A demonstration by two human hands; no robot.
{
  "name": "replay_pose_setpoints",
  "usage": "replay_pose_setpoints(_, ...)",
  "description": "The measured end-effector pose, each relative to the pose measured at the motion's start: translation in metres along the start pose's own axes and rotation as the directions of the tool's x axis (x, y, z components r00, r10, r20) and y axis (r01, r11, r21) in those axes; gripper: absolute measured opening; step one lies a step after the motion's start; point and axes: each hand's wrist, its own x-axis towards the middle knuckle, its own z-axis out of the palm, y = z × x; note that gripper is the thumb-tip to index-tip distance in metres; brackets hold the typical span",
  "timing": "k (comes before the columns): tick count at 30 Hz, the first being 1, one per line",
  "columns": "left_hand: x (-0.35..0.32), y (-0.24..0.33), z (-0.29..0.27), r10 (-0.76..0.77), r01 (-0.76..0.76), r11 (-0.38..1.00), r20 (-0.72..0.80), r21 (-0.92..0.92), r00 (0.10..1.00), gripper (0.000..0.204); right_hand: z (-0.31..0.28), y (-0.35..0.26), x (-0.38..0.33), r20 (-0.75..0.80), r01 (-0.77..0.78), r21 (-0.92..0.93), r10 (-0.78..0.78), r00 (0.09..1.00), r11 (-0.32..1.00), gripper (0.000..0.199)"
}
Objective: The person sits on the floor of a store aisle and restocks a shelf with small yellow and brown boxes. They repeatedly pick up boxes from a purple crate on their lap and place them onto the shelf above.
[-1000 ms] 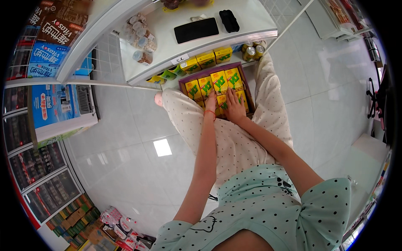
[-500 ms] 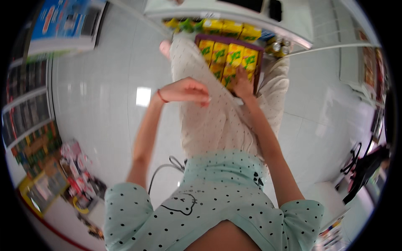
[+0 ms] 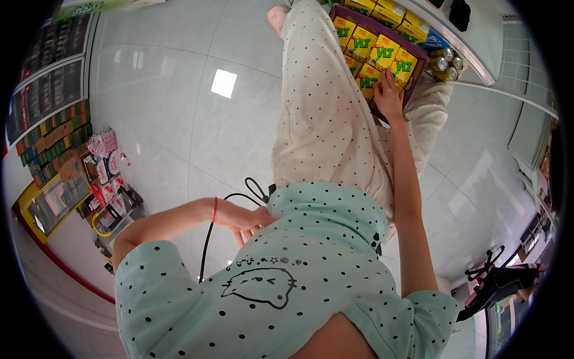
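Note:
My right hand reaches down between my legs, its fingers spread over yellow drink cartons with green lettering. The cartons stand in rows in a shallow purple tray. That hand rests on the near cartons and its fingers are not wrapped around any of them. My left hand, with a red string at the wrist, is bent in at my waist. Its fingers are curled against the side of my mint dotted shirt and seem to pinch the cloth; some fingertips are hidden.
Beyond the tray, more yellow cartons and a few cans sit beneath a white shelf edge. A black cable loops by my left side. Display racks and packaged goods line the left.
My left hand has moved from above my thigh back to the shirt at my waist. My right hand stays on the cartons. The view has shifted, so the tray appears farther up and right.

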Motion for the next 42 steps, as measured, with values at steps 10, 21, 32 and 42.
replay_pose_setpoints(10, 0.033, -0.035, -0.004, 0.283, -0.201, 0.899, -0.165, 0.39, 0.945, 0.091, -0.012, -0.008, -0.006, 0.01, 0.017, 0.047, -0.018, 1.0, 0.999, 0.058)
replay_pose_setpoints(21, 0.052, -0.037, -0.052, 0.5, -0.378, 0.717, -0.055, 0.586, 0.864, 0.058, -0.029, -0.018, -0.016, 0.084, 0.01, 0.049, -0.014, 0.996, 0.999, 0.066)
replay_pose_setpoints(32, -0.058, 0.24, -0.128, 0.976, 0.248, 0.215, -0.219, 0.944, -0.012, 0.033, -0.184, -0.083, 0.027, 0.71, 0.171, 0.164, -0.236, 0.664, 0.972, 0.056)
replay_pose_setpoints(42, 0.118, 0.27, -0.188, 0.764, 0.42, 0.55, -0.638, 0.722, 0.097, 0.103, -0.547, -0.3, 0.056, -0.534, 0.665, -0.369, -0.734, 0.42, 0.649, 0.028)
